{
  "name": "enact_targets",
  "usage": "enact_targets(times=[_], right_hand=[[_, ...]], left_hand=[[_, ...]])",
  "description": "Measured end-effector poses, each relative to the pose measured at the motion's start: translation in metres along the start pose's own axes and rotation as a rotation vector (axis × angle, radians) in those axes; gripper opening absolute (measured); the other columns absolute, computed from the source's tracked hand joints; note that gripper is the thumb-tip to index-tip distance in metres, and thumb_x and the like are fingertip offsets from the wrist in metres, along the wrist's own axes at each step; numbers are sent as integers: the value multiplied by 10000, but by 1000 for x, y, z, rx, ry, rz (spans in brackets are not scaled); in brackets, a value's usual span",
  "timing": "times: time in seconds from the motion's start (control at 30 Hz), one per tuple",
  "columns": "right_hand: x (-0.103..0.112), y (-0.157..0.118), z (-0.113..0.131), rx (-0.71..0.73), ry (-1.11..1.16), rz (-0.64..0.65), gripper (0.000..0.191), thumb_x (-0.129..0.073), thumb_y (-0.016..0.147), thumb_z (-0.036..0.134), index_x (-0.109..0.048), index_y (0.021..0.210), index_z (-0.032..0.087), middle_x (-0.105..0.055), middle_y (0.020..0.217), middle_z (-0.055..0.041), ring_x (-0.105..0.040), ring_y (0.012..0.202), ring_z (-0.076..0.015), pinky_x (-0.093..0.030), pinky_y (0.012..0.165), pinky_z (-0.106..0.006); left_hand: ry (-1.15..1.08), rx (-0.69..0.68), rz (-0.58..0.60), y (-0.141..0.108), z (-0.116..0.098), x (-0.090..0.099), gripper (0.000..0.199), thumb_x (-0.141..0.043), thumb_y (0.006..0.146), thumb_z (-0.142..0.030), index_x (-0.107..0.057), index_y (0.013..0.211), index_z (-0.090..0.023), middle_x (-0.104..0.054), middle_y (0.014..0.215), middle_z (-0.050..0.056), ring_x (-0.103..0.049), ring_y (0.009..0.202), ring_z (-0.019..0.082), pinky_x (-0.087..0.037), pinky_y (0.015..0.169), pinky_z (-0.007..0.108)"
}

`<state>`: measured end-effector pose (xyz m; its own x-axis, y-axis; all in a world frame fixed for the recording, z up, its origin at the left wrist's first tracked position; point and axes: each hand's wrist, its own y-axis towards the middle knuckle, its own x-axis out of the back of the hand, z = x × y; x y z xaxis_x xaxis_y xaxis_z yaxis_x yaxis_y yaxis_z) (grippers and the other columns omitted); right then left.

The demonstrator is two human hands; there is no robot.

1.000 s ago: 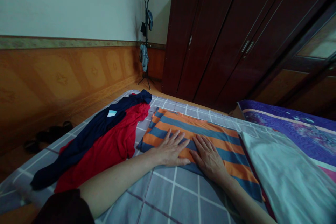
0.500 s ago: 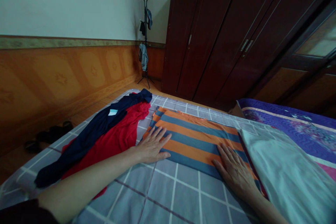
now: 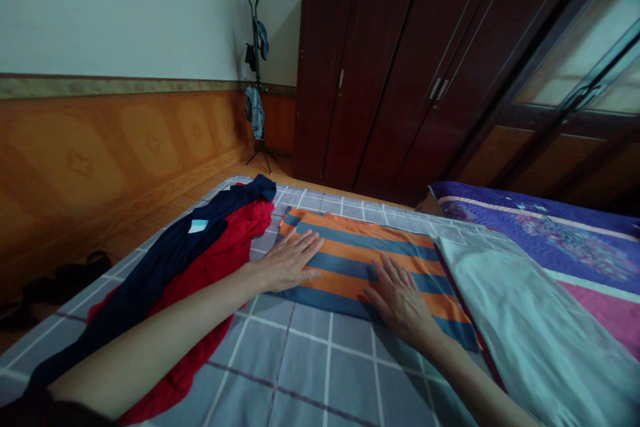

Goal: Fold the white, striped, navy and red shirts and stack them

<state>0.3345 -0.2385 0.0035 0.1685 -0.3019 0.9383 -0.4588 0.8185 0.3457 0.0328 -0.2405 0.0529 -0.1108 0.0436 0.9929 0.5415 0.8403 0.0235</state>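
Observation:
An orange and grey-blue striped garment point(image 3: 345, 267) lies folded flat on a grey checked sheet point(image 3: 300, 347). My left hand point(image 3: 287, 261) rests on its left end, fingers extended and holding nothing. Over the middle of the stripes is my right hand point(image 3: 400, 300), fingers spread, palm down. Left of the garment lie a navy cloth point(image 3: 175, 257) with a white label and a red cloth point(image 3: 220, 267) partly under it. A pale green cloth point(image 3: 520, 320) lies to the right, with a dark red edge between it and the stripes.
Beyond the bed stands a dark red wardrobe point(image 3: 380, 67). A black coat stand point(image 3: 258, 67) holds caps and a cloth in the corner. Purple floral bedding point(image 3: 540, 220) is at the right. Dark objects point(image 3: 65, 280) lie on the floor at the left.
My right hand has moved left across the striped garment, from near its right end toward its middle. My left hand still rests at the left end. The view has turned slightly right.

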Motion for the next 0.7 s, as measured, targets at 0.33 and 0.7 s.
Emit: enact_targets(times=[0.33, 0.7], right_hand=[[8, 7, 21, -3, 88, 147, 635, -424, 906, 509, -360, 1413, 132, -359, 1453, -155, -286, 1356, -274, -285, 1085, -483], [22, -35, -84, -251, -52, 158, 599, -372, 930, 455, -397, 1373, 53, -417, 1413, -169, -341, 1330, -253, -309, 1080, -419]], left_hand=[[-14, -42, -71, 13, 15, -43, 659, -299, 917, -594, -229, 1465, -235, -216, 1527, 59, -151, 1412, 235, -111, 1146, 454], [-30, -19, -87, 15, 14, -44, 685, -288, 900, -632, -286, 1449, -222, -243, 1515, 62, -184, 1405, 245, -111, 1148, 468]])
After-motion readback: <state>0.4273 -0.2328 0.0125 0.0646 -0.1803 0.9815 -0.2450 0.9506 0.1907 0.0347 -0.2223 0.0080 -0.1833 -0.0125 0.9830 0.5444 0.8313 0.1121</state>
